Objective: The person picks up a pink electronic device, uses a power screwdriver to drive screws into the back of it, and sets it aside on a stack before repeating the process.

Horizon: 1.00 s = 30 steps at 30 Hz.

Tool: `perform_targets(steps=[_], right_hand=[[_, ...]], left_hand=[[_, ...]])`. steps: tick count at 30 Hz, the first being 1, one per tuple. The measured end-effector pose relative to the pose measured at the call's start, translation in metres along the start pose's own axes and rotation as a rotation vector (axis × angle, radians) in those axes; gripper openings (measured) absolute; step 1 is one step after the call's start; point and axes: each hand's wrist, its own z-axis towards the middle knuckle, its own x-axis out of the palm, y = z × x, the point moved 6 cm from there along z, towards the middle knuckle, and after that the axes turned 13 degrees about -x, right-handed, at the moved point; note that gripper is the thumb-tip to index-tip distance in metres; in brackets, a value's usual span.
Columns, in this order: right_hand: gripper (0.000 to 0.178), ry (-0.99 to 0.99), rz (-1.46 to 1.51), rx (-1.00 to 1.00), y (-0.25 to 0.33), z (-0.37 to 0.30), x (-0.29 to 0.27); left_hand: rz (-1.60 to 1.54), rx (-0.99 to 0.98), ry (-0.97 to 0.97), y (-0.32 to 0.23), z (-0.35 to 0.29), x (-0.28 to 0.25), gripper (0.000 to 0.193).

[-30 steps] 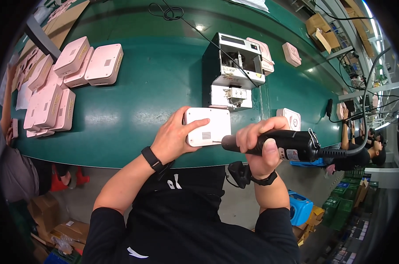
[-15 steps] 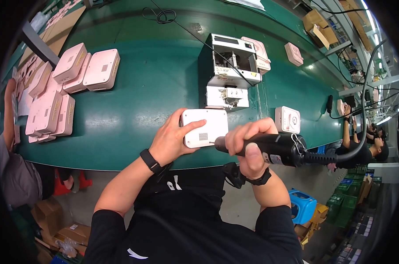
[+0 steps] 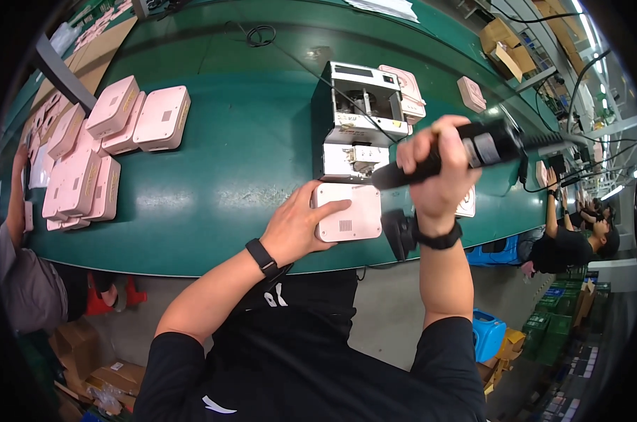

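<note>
My left hand [image 3: 294, 222] grips the left side of a pale pink plastic case [image 3: 363, 214], thumb across its top. The case lies on the green bench with its slotted vent and corner screw holes facing up. My right hand [image 3: 441, 165] is wrapped round a black electric screwdriver [image 3: 488, 146], its cable running off to the right. The driver's nose points left, just in front of a screw feeder [image 3: 364, 126] with a black-and-white housing. Whether its bit touches the feeder cannot be made out.
Stacked pink cases [image 3: 79, 179] stand at the left. More cases [image 3: 472, 93] lie behind and right of the feeder. A loose black cable [image 3: 261, 35] crosses the bench [image 3: 227, 119]. One co-worker [image 3: 578, 235] sits at the right, another person's arm [image 3: 17, 190] reaches in at the left.
My right hand has lifted the screwdriver off the case's lower right corner and swung it up and away toward the feeder. The case and my left hand appear shifted slightly right.
</note>
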Motion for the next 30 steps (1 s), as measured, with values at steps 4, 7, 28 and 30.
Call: perform_targets(steps=[4, 7, 28, 30], right_hand=[[0.021, 0.050, 0.255, 0.086, 0.026, -0.033, 0.012], [0.028, 0.145, 0.298, 0.094, 0.036, -0.048, 0.031], [0.034, 0.294, 0.163, 0.106, 0.016, -0.087, 0.057], [0.033, 0.309, 0.136, 0.081, 0.023, -0.083, 0.059]], left_hand=[[-0.001, 0.000, 0.028, 0.000, 0.002, 0.002, 0.071], [-0.020, 0.028, -0.031, -0.002, 0.002, -0.003, 0.071], [-0.080, 0.051, -0.045, 0.002, -0.005, -0.002, 0.068], [-0.069, 0.062, -0.057, -0.001, -0.006, -0.004, 0.068]])
